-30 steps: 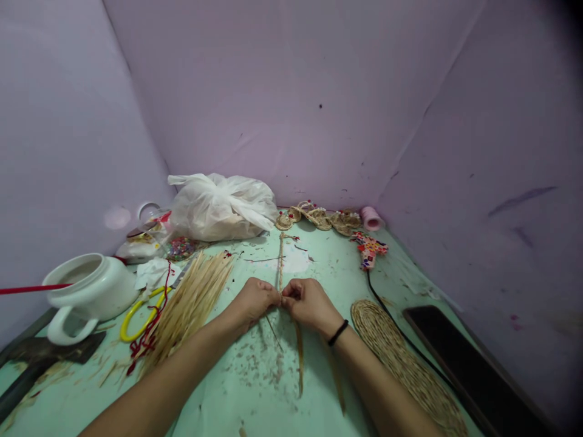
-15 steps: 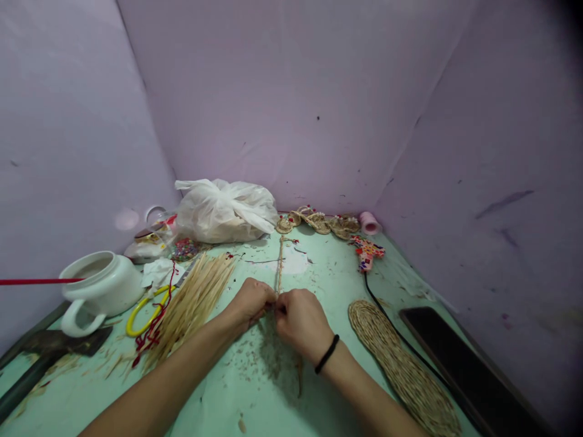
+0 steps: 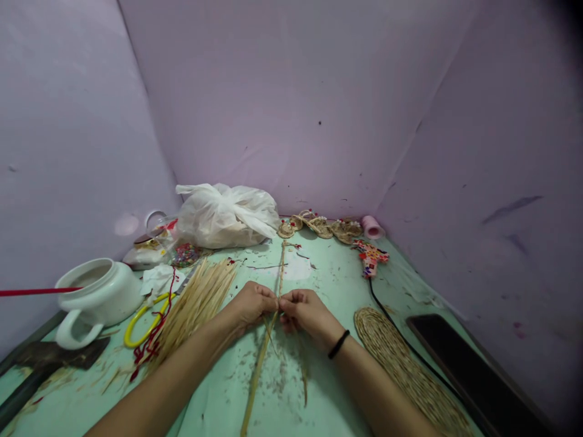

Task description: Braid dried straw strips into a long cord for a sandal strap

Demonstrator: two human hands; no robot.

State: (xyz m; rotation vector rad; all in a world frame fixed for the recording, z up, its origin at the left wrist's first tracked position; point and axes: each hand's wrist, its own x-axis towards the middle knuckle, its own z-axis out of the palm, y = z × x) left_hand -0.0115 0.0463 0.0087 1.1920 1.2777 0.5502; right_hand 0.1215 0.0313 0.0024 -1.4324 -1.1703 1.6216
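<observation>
A thin braid of straw [image 3: 282,273] runs down the middle of the table, its far end near a small red thread. At its near end my left hand [image 3: 255,303] and my right hand [image 3: 307,312] meet, fingertips pinching the straw strands. The right wrist wears a black band. One long straw strand [image 3: 257,376] hangs from the hands toward me, and a shorter, thinner one droops below the right hand. Left of my left forearm lies a bundle of loose straw [image 3: 195,309]. A woven straw sole [image 3: 405,364] rests to the right of my right arm.
At left are a white pot [image 3: 102,291], a hammer [image 3: 59,355], yellow-handled scissors [image 3: 146,321] and red yarn [image 3: 152,346]. Behind stand a white plastic bag [image 3: 228,215], small straw sandals [image 3: 319,226] and a pink thread spool [image 3: 372,227]. A patterned corded tool [image 3: 371,258] and dark slab [image 3: 464,364] lie right.
My fingers have loosened from tight fists into fingertip pinches on the straw. A long strand now shows hanging toward me below the hands. The view has shifted slightly.
</observation>
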